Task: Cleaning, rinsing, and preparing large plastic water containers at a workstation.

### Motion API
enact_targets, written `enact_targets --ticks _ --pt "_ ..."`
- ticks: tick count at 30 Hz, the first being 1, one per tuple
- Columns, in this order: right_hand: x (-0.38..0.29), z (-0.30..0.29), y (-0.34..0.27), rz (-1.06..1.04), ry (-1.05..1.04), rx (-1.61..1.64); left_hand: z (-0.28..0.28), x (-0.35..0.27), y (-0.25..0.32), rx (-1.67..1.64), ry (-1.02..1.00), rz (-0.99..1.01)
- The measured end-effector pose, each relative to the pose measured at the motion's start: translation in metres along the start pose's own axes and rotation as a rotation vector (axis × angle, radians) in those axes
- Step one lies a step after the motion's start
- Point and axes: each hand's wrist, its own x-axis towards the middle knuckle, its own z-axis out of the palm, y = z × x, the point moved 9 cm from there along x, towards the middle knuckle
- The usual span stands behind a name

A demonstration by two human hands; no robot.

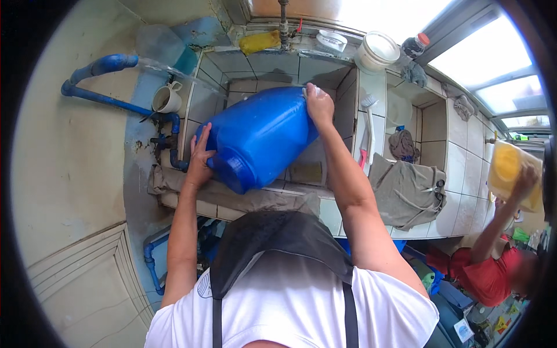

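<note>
A large blue plastic drum (265, 126) lies tilted over the tiled sink basin (213, 93), its capped or narrowed end towards me on the left. My left hand (201, 156) rests against its near left side, fingers spread along the plastic. At the drum's far right end, my right hand (320, 104) is closed around something whitish and foamy, pressed to the surface; what it is cannot be made out. Water (182, 74) streams from a blue pipe spout (117, 63) at the left into the basin, behind the drum.
A white mug (166, 98) stands left of the basin. On the right divider lies a white-handled brush (370, 126), near a second basin with a rag (402, 145) and a grey cloth (404, 191). A white tub (377, 51) is on the ledge. At right, another person in red (483, 274) holds a yellowish container (507, 174).
</note>
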Motion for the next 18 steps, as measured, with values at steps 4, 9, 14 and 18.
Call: enact_targets --ticks 4,9,14,18 --pt "-0.042 0.007 -0.09 -0.252 0.081 0.393 0.001 0.005 -0.015 -0.07 0.033 -0.078" --pt "-0.083 0.009 -0.121 -0.592 -0.076 0.339 -0.003 0.004 -0.033 -0.224 0.058 -0.164" --pt "-0.022 0.001 -0.013 -0.24 0.164 0.193 -0.001 0.013 -0.042 -0.204 0.075 -0.098" --pt "-0.059 0.013 -0.103 -0.447 0.007 0.137 -0.012 0.025 -0.045 -0.16 0.057 -0.165"
